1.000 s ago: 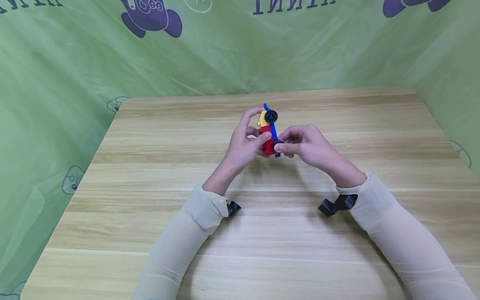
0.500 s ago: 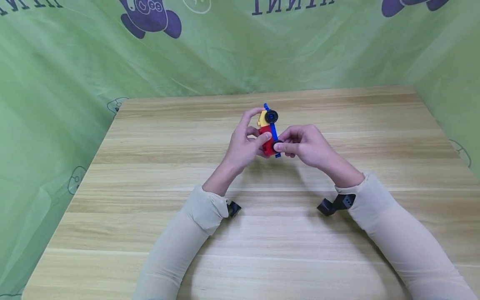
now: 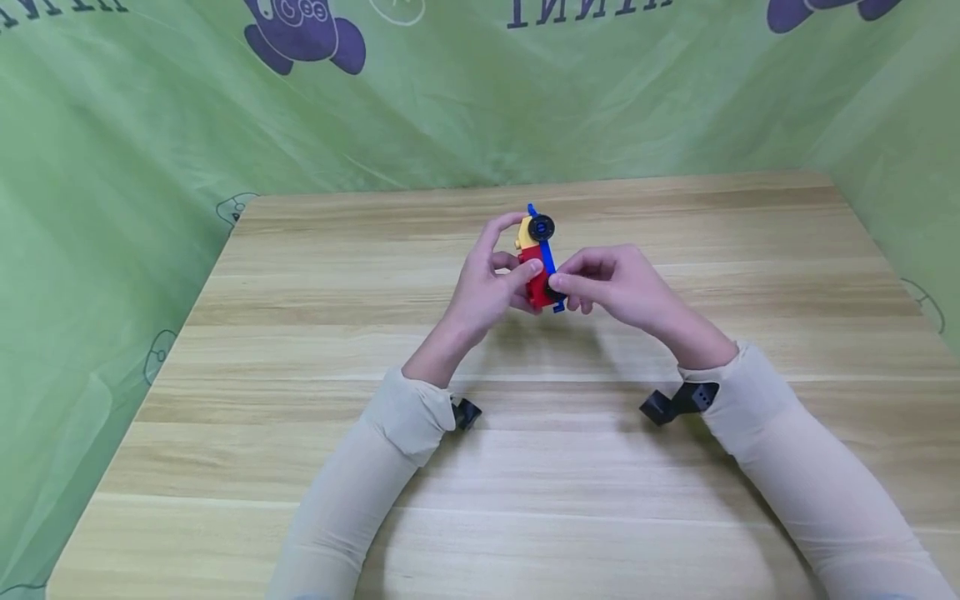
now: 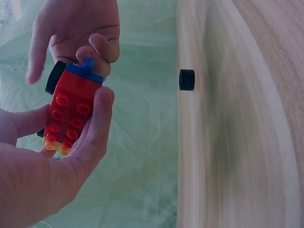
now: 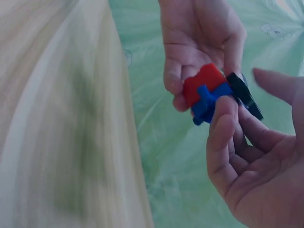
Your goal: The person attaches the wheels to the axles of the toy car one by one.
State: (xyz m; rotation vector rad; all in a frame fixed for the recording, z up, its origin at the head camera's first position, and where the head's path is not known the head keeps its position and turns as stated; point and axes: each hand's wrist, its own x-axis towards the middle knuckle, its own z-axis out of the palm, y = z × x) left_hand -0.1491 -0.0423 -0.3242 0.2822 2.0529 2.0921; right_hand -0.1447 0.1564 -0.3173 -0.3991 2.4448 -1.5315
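A toy car (image 3: 538, 271) of red and yellow bricks on a blue base with black wheels is held in the air, tilted almost upright. My left hand (image 3: 487, 287) grips its red brick (image 4: 71, 107), thumb on the near side and fingers behind. At the lower end, my right hand (image 3: 626, 283) has curled fingers (image 5: 222, 128) against the blue base (image 5: 206, 107). Its thumb stands off the lower wheel (image 5: 244, 95) in the right wrist view. The upper wheel (image 3: 541, 227) is plainly seen; the car's far side is hidden.
A separate black wheel (image 4: 186, 80) appears by the table edge in the left wrist view; the head view does not show it. The wooden table (image 3: 315, 350) lies below, with a green printed curtain (image 3: 450, 108) behind. Black wrist cameras (image 3: 678, 402) hang at the cuffs.
The right thumb has shifted up from the lower wheel, and the right wrist has lifted slightly. The car has risen a little. My left hand keeps its grip.
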